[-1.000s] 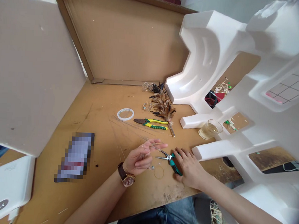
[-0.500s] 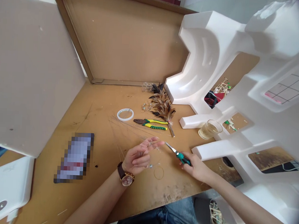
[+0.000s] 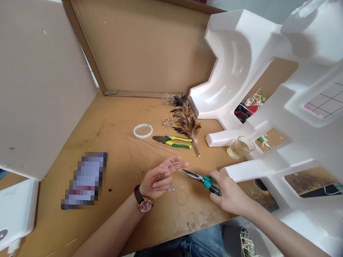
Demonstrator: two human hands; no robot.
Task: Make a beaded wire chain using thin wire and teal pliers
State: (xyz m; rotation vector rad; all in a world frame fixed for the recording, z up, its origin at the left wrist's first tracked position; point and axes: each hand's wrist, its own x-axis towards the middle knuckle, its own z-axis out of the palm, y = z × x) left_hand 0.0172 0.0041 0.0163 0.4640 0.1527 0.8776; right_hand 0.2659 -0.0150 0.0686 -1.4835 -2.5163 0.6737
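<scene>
A thin ring (image 3: 181,197) is lying just nearer than both grips. The right hand (image 3: 228,192) is gripping teal pliers (image 3: 196,176), their nose pointing toward the thin wire (image 3: 174,165) that the left hand (image 3: 157,179) is pinching; whether they are touching is unclear. Beyond both grips, yellow-handled pliers (image 3: 176,144) are lying before a feather duster (image 3: 186,119).

Premises present as a small, improvised craft workshop: a stained, scuffed tabletop (image 3: 118,116) carries yellow-and-green pliers (image 3: 167,140) mid-surface, with teal-handled pliers (image 3: 205,181) in use at five o'clock. Loose wires (image 3: 148,143) lie among the tools. The station is screened by a cardboard panel (image 3: 155,48) at twelve o'clock and white moulded packing (image 3: 231,70) from one to three o'clock.
</scene>
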